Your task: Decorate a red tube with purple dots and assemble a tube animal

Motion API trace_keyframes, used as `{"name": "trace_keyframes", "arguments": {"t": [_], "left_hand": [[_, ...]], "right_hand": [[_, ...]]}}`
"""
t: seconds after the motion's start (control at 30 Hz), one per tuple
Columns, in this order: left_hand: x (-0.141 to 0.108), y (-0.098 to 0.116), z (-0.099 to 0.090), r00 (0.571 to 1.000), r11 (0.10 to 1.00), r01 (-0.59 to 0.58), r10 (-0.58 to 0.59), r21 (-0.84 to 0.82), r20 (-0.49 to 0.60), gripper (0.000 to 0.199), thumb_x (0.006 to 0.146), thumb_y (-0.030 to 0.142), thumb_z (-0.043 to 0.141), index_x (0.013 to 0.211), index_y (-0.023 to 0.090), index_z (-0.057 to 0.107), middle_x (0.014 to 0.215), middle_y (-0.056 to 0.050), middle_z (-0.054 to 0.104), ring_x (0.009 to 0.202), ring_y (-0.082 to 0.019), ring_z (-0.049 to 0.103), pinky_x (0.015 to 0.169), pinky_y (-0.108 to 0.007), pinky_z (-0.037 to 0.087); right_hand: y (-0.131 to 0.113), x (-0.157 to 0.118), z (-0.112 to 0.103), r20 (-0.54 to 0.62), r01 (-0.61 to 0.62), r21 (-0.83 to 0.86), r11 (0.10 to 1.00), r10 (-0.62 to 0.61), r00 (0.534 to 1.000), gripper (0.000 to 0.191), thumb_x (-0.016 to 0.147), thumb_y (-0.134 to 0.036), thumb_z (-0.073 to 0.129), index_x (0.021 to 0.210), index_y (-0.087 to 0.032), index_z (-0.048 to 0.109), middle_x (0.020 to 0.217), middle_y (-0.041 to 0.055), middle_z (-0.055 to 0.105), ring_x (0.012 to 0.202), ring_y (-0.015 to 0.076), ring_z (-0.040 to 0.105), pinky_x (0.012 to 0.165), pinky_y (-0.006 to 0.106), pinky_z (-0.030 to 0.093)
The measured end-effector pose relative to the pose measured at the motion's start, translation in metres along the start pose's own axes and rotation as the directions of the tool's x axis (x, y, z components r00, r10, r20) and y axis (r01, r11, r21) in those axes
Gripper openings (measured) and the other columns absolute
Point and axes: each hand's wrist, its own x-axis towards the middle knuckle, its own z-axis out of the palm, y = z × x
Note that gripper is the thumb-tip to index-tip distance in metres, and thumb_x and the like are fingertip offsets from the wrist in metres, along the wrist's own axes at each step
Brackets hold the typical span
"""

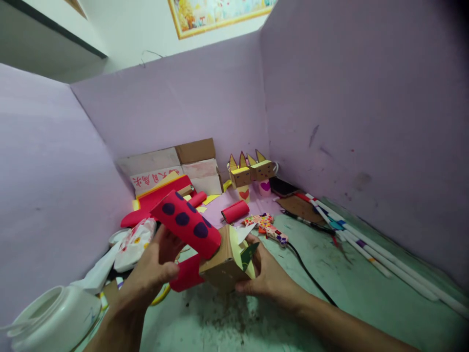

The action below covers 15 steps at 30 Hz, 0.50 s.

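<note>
A cardboard box [222,269] with pale yellow paper and a dark green piece on one side is held up in front of me. Joined to it is a red paper tube [188,225] with purple dots, tilted up to the left. Below that, another red paper piece [187,275] sticks out. My right hand [262,271] grips the box from its right side, thumb low in front. My left hand [161,256] is at the dotted tube from below left. Its fingers are partly hidden behind the tube, and its thumb lies near the lower red piece.
Behind stand two cardboard figures [240,178] with pointed ears and a red roll [235,211]. A flower-patterned glue gun [269,227] trails a black cord. White striped sticks [366,249] lie along the right wall. At left are a white jar [54,313] and red paper [164,193].
</note>
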Motion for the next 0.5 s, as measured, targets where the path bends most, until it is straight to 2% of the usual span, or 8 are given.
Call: {"name": "trace_keyframes", "arguments": {"t": [0.1, 0.23, 0.33, 0.5], "left_hand": [[0.001, 0.000, 0.009, 0.959, 0.981, -0.110, 0.063, -0.161, -0.275, 0.079, 0.056, 0.054, 0.086, 0.126, 0.027, 0.060, 0.123, -0.012, 0.068, 0.117, -0.037, 0.061, 0.094, -0.045, 0.053], [0.000, 0.009, 0.020, 0.853, 0.953, -0.227, 0.096, -0.200, -0.513, 0.058, 0.069, 0.044, 0.080, 0.123, 0.034, 0.061, 0.132, -0.006, 0.064, 0.117, -0.031, 0.062, 0.090, -0.040, 0.057], [0.002, 0.020, 0.021, 0.824, 0.942, -0.276, 0.130, -0.191, -0.551, 0.054, 0.068, 0.039, 0.081, 0.119, 0.033, 0.064, 0.133, -0.003, 0.063, 0.115, -0.029, 0.063, 0.086, -0.034, 0.059], [0.003, 0.031, 0.008, 0.835, 0.973, -0.225, 0.171, -0.041, -0.523, 0.044, 0.060, 0.039, 0.084, 0.099, 0.022, 0.075, 0.106, -0.008, 0.074, 0.097, -0.029, 0.069, 0.072, -0.030, 0.060]], "right_hand": [[-0.006, -0.001, 0.003, 0.034, 0.021, -0.072, 0.997, -0.019, 0.999, 0.094, 0.041, -0.011, 0.085, 0.121, -0.025, 0.036, 0.124, 0.0094, 0.058, 0.118, 0.0318, 0.059, 0.100, 0.043, 0.045], [-0.007, -0.003, 0.007, 0.068, 0.040, -0.095, 0.995, -0.033, 0.997, 0.087, 0.042, -0.010, 0.084, 0.115, -0.025, 0.040, 0.114, 0.0059, 0.062, 0.106, 0.0284, 0.064, 0.092, 0.040, 0.049], [-0.005, -0.003, 0.007, 0.070, 0.069, -0.104, 0.992, -0.062, 0.996, 0.085, 0.043, -0.010, 0.082, 0.114, -0.025, 0.040, 0.114, 0.0067, 0.061, 0.103, 0.0269, 0.064, 0.090, 0.040, 0.049], [-0.004, -0.004, 0.007, 0.071, 0.111, -0.160, 0.981, -0.101, 0.992, 0.083, 0.046, -0.009, 0.079, 0.117, -0.025, 0.039, 0.117, 0.0076, 0.059, 0.102, 0.0251, 0.063, 0.090, 0.039, 0.050]]}}
